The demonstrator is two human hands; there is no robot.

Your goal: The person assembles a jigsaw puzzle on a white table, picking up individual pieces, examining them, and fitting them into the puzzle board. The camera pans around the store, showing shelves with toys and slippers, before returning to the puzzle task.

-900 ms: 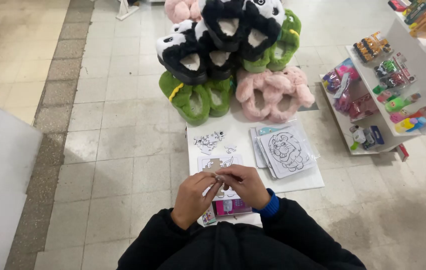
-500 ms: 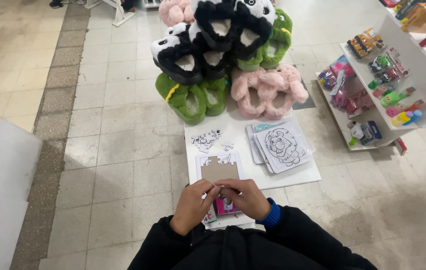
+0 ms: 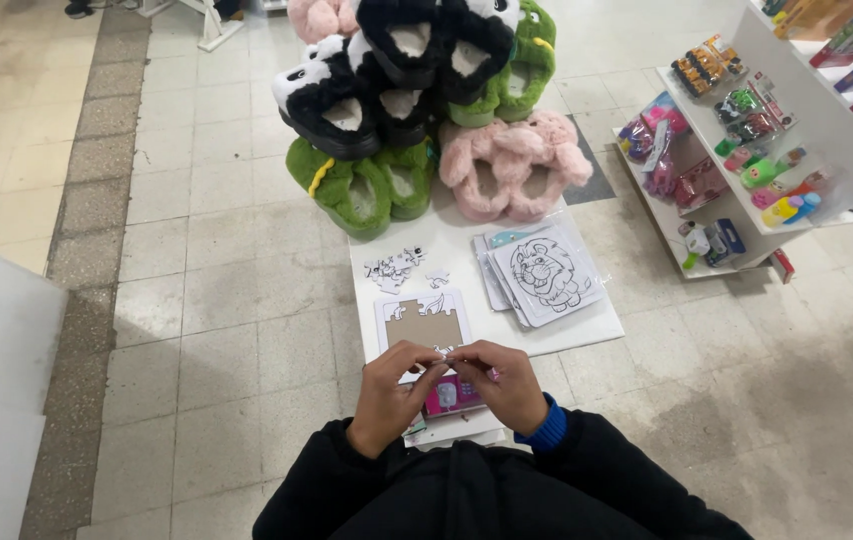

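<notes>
Both hands have come nearer together: the left hand (image 3: 389,395) and right hand (image 3: 507,385) pinch one small puzzle piece (image 3: 444,353) above the puzzle tray (image 3: 425,322).

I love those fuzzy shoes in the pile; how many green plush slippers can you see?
4 at least: two green plush slippers at the pile's lower left, and two stacked at the upper right, partly covered by black-and-white plush slippers. More may be hidden.

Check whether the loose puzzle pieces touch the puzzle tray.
Apart. The head view shows bare white board between the loose puzzle pieces and the puzzle tray, which lies nearer the hands.
</notes>
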